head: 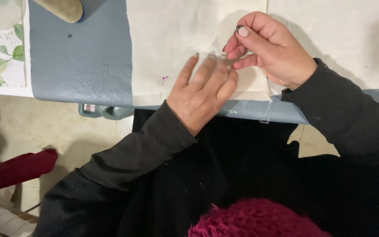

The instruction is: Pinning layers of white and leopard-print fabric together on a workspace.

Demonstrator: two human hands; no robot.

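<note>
Left hand [202, 90] lies flat, fingers together, on the cream cloth [176, 39] at the tabletop's [84, 61] near edge. Right hand [270, 50] pinches the cloth just beside it. A pink-headed pin [163, 79] sits left.

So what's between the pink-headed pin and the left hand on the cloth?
In the head view, only bare cream cloth lies between the pink-headed pin and the left hand, which rests flat on it. The right hand pinches just beyond.
</note>
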